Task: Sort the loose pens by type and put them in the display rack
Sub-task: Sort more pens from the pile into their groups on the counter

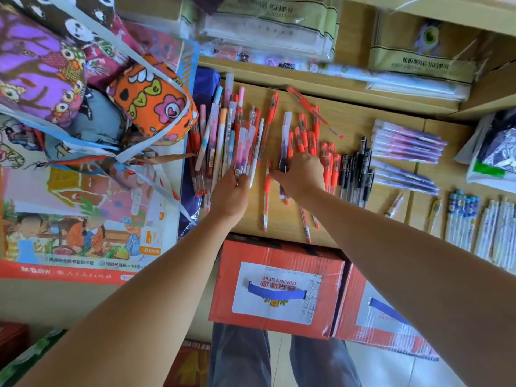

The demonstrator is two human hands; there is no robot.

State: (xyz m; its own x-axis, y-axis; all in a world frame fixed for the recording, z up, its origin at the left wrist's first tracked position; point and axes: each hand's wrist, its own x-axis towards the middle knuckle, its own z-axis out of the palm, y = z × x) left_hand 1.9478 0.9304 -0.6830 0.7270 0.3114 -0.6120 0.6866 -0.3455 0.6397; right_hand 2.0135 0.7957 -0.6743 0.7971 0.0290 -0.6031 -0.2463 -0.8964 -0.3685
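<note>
Loose pens lie spread over a wooden shelf (351, 121). A heap of pastel pink-and-white pens (223, 135) sits at the left, and my left hand (231, 191) is closed on the near ends of several of them. Red gel pens (304, 135) lie in the middle. My right hand (301, 174) pinches a white pen with a dark stripe (285, 141) among them. Black pens (358, 169) lie in a row to the right, then purple pens (405, 143). No display rack is visible.
Colourful fabric bags (69, 79) and a printed book-cover pack (83, 224) crowd the left. Red beer cartons (279, 283) stand below the shelf edge. Blue-capped and white pens (474, 224) lie at far right. Packaged goods (279, 32) fill the back shelf.
</note>
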